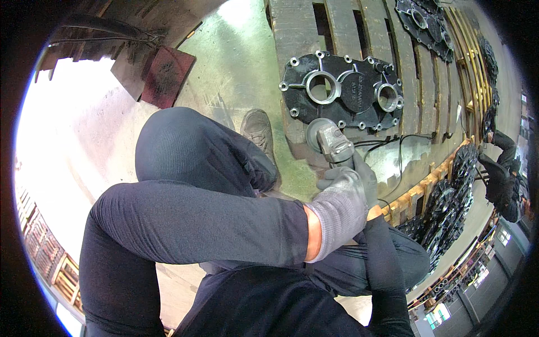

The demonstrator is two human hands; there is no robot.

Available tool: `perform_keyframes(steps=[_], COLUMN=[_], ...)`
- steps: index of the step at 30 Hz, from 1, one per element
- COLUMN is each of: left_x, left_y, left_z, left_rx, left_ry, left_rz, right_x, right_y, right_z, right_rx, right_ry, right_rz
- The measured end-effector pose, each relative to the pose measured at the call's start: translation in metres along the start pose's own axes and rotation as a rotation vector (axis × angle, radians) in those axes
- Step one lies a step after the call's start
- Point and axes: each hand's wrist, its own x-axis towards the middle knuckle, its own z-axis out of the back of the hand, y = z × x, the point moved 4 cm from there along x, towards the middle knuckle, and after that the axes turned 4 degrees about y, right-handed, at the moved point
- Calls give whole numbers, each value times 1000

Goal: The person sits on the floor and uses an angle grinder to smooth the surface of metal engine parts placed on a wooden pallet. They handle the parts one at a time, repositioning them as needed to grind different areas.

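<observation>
Both my gloved hands are closed round an angle grinder (335, 142). My left hand (342, 205), in a grey knit glove, reaches across from the left and covers much of the tool's body. Partly hidden behind it, my right hand (366, 178) wraps the grinder from the right side. The round grinding disc (314, 135) is at the near edge of a black cast metal cover (353, 115); whether it touches I cannot tell. That cover lies flat on a wooden pallet (295, 33), with bright machined rings round two openings and several bolt bosses along its rim.
Another black casting (421, 25) lies farther right on the pallet. A black cable (401, 160) runs beside the grinder. Stacked castings (449, 196) stand on pallets at right, with another person (502, 177) beyond them. A reddish board (168, 76) lies at upper left. My shoe (257, 132) is near the pallet.
</observation>
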Motion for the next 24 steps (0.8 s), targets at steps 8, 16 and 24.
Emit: perform_keyframes(steps=[8,16,24], left_x=[3,-2,-2], left_y=[2,1,7], left_z=[18,4,0], left_rx=[-77,78,-260], left_ry=[29,-31,-80], left_rz=[13,-14,6], right_x=[-3,-8,-2], right_y=[1,0,3], right_z=[-2,-4,3], right_rx=[-12,-11,-31], right_ry=[7,13,-7], right_rz=[-9,14,18])
